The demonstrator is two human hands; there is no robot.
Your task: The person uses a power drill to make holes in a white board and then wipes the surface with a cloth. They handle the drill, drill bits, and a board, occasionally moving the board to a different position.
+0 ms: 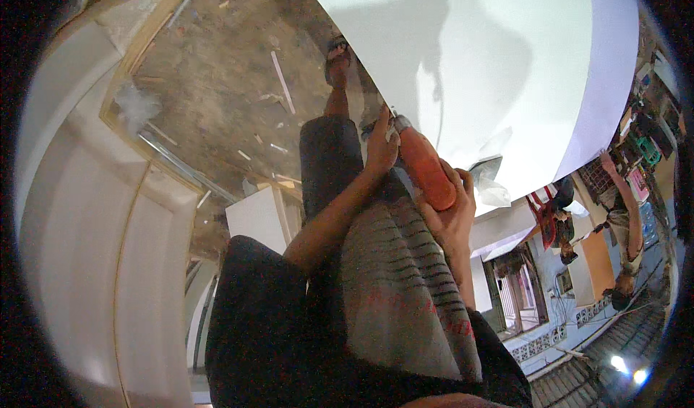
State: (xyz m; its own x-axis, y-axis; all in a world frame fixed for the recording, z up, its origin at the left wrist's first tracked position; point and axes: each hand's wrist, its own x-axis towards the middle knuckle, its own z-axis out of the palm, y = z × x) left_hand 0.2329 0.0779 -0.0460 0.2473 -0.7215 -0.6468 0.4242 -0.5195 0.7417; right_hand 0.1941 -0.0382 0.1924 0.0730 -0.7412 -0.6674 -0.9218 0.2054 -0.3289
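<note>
An orange, rounded, elongated tool (428, 168) with a greyish front end lies between my hands; its exact kind I cannot make out. My right hand (454, 216) wraps around its thick rear part. Closed near the narrow front end is my left hand (382, 149), its fingers at the tip and partly hiding it. That front end is at the edge of a large white panel (491, 68), close to its lower left side. Shadows fall across the panel's face. A crumpled, partly clear piece of plastic (493, 190) is by the panel's lower edge, beyond my right hand.
Scraps and a thin pale strip (283, 83) litter the brown floor (231, 54). White cabinet-like panels (94, 191) stand at the left. My sandalled foot (337, 61) is beside the white panel. At the right, a person (623, 224) stretches an arm to the panel; another person (565, 227) is nearby.
</note>
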